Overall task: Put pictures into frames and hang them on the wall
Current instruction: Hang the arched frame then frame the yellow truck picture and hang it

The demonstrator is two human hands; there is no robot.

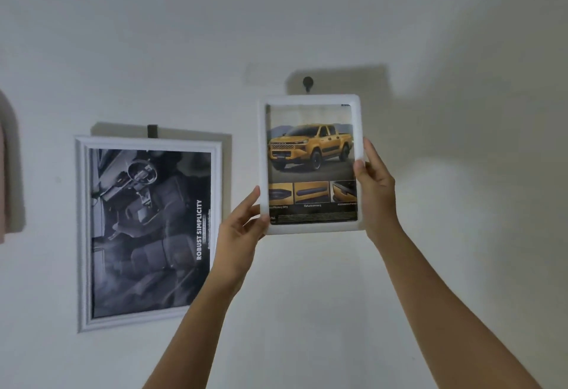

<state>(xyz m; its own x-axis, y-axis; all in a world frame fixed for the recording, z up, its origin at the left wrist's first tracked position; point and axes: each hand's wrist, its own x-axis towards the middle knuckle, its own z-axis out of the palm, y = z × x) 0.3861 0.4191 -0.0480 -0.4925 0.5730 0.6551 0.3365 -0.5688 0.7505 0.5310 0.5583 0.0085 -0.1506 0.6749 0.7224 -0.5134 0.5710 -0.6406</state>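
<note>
Centre: white frame point(309, 99), yellow-pickup picture point(310, 155), upright, long axis vertical; left hand point(242, 228) and right hand point(377, 185) gripped its sides.

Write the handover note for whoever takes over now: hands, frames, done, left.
Left hand grips the truck frame at its lower left edge; right hand grips its right edge.
Truck frame is upright, its top just below the round hook; whether it has caught cannot be seen.
Done: large frame hangs on the wall beside it.
Left: seat the truck frame on the hook, release.
</note>
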